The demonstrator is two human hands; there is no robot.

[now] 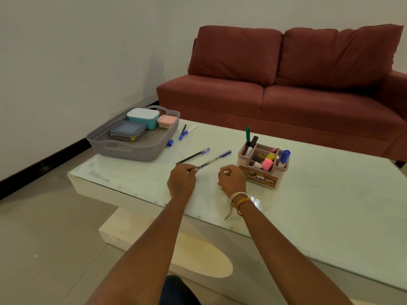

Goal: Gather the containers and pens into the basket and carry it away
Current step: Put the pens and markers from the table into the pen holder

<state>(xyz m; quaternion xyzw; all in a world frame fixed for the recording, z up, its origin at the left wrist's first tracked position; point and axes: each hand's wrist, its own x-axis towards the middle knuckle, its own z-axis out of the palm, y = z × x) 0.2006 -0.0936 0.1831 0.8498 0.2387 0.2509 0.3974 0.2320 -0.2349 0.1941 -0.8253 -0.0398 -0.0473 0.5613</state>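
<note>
Step in hand: collecting loose pens. Left hand (181, 176) pinches two blue-capped pens (214, 159), lifted over the pale glass-topped table (330, 194). Right hand (231, 178) loosely curled beside them; whether it holds anything, cannot tell. Grey perforated plastic basket (132, 150), far-left corner, holds three lidded containers (143, 119). Next: carry pens to basket; more pens (184, 132) lie beside it.

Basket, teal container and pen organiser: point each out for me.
Basket (123, 151): head view, near wall.
Teal container (143, 113): head view, white lid.
Pen organiser (262, 178): head view, front label.
</note>
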